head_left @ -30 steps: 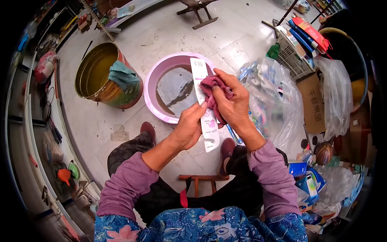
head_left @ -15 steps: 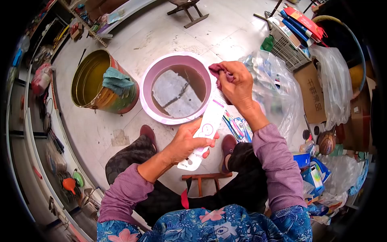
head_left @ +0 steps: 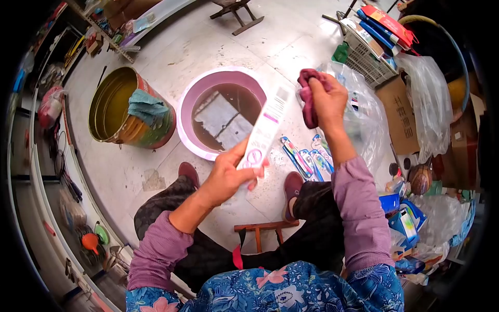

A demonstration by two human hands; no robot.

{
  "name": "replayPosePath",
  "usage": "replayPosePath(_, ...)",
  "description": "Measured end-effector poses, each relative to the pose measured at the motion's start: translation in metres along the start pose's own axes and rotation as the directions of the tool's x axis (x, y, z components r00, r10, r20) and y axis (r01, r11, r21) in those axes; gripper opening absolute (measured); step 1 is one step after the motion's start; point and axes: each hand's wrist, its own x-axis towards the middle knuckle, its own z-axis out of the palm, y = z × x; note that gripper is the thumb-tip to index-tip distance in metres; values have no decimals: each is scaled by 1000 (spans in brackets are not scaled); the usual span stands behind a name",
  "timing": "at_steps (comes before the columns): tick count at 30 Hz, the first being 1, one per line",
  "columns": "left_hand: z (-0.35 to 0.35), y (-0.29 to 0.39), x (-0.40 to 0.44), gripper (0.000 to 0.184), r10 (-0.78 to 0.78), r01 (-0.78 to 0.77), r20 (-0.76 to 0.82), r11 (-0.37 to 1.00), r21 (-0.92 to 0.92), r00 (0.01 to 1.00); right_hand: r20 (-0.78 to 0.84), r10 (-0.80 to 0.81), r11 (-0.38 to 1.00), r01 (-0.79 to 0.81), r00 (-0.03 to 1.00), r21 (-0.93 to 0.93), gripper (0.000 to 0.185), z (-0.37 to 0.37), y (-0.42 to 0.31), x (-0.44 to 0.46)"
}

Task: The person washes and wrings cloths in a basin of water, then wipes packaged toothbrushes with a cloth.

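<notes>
My left hand (head_left: 226, 177) is closed on the lower part of a long white package (head_left: 267, 122) with pink print and a barcode, tilted up to the right. In my right hand (head_left: 331, 101) is a bunched maroon cloth (head_left: 309, 106), held apart from the package. Beyond my left hand stands a pink basin (head_left: 183, 122) of murky water; the package's upper end overlaps its right rim in view. Several packaged toothbrushes (head_left: 306, 160) lie on the floor below my right hand.
A worn metal bucket (head_left: 138, 136) with a teal cloth (head_left: 148, 106) over its rim stands left of the basin. To the right are a clear plastic bag (head_left: 366, 117), a cardboard box (head_left: 396, 122) and a crate (head_left: 364, 60). Shelving (head_left: 49, 171) lines the left side.
My right hand has moved right and up with the cloth, away from the basin's rim. The package has shifted upward in my left hand's grip and now shows its barcode end.
</notes>
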Motion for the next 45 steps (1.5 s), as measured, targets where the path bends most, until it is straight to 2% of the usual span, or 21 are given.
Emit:
replayPosePath(2, -5, -6, 7, 62, 145, -87, -187, 953, 290, 972, 145, 289, 888, -322, 946, 329, 28, -1, -13, -12)
replayPosePath(3, -18, -27, 19, 72, 501, -313, 3, 537, 783, 866, 289, 325, 819, -421, 900, 391, 36, 4, -26, -24)
replayPosePath(7, -4, -31, 11, 89, 461, -185, 31, 294, 938, 887, 364, 386, 865, -469, 848, 176, 27, 21, -15, -52)
replayPosePath(11, 3, -13, 5, 87, 320, -85, -50, 392, 916, 946, 355, 416, 782, -528, 838, 331, 20, 13, -11, -42)
replayPosePath(13, 3, -17, 10, 77, 291, -223, -191, 924, 312, 937, 438, 408, 717, -578, 801, 389, 19, 6, -11, -33)
replayPosePath(14, -3, -14, 9, 77, 293, -225, -194, 924, 310, 936, 462, 388, 701, -581, 797, 414, 19, 5, -11, -31)
replayPosePath(16, -11, 5, 6, 69, -100, 120, 138, 982, -143, 985, 487, 380, 669, -597, 787, 443, 19, 8, -20, -34)
replayPosePath(18, -5, 6, 3, 68, -125, 156, 138, 957, -243, 983, 510, 369, 635, -612, 777, 472, 20, 9, -21, -34)
replayPosePath(21, -2, 4, 4, 67, -73, 118, 134, 923, -366, 988, 482, 325, 713, -546, 814, 440, 20, 7, -7, -29)
replayPosePath(23, -4, 0, 4, 64, -51, 66, 53, 932, -356, 997, 148, 182, 939, -217, 972, 268, 23, 5, -1, -26)
replayPosePath(26, -5, -3, 6, 64, -65, 67, 14, 960, -273, 998, 7, -138, 987, 137, 990, 89, 28, 1, -22, -15)
replayPosePath(28, -1, -5, 5, 66, -58, 62, 23, 964, -259, 998, 163, -173, 984, 162, 971, 80, 22, 6, -28, -22)
replayPosePath(30, 2, -6, 5, 64, -26, 27, 6, 990, -135, 1000, 322, -96, 979, 148, 942, -139, 20, 16, -9, -43)
replayPosePath(32, -4, -11, 9, 58, -48, 39, -38, 977, -208, 998, 500, -362, 842, 506, 787, -187, 25, 28, -5, -81)
replayPosePath(34, -17, -24, 13, 55, 56, -67, -185, 996, -55, 981, 638, -476, 695, 704, 605, -149, 25, 35, -23, -110)
replayPosePath(37, -10, -20, 9, 51, 47, -59, -139, 995, -84, 989, 653, -481, 693, 710, 585, -126, 27, 26, -18, -93)
replayPosePath(38, -7, -18, 7, 52, -10, 1, -76, 993, -118, 997, 592, -458, 720, 668, 663, -190, 25, 22, -11, -81)
replayPosePath(39, -1, -19, 5, 56, -26, 18, -85, 996, -92, 996, 527, -530, 625, 726, 665, -288, 29, 20, -2, -59)
replayPosePath(42, 7, -10, 0, 52, -64, 59, -60, 995, -86, 996, 304, -385, 850, 463, 871, -252, 23, 19, -6, -40)
replayPosePath(44, -1, -12, 6, 54, -52, 47, -59, 995, -87, 997, 516, -505, 684, 686, 692, -250, 24, 20, -14, -53)
replayPosePath(45, -8, -15, 10, 57, 12, -17, -82, 998, -57, 997, 566, -404, 787, 588, 719, -185, 26, 26, -15, -75)
